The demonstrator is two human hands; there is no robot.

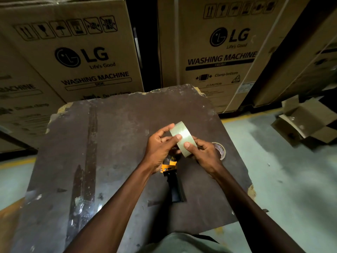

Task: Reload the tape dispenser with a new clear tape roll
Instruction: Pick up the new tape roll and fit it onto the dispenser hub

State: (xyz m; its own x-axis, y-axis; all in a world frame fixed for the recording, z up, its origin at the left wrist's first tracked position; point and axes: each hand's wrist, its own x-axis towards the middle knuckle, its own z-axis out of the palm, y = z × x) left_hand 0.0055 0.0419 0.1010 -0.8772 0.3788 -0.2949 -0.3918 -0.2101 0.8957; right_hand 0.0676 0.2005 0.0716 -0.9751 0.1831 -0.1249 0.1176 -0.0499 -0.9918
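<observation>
A clear tape roll (pixel 182 138) is held edge-on above the dark table (pixel 113 143), between both hands. My left hand (pixel 159 148) grips its left side, thumb resting on the tape's outer face. My right hand (pixel 204 155) grips its right side, thumb also on the outer face. Under the hands lies the tape dispenser (pixel 172 177), its orange head partly hidden by my left hand and its black handle pointing toward me. A near-empty tape core (pixel 220 149) lies flat on the table just right of my right hand.
Large cardboard washing machine boxes (pixel 87 52) stand close behind the table. A small open carton (pixel 306 121) sits on the grey floor (pixel 284 179) at the right. The table's corners are chipped, and old tape strips (pixel 85 161) run down its left part.
</observation>
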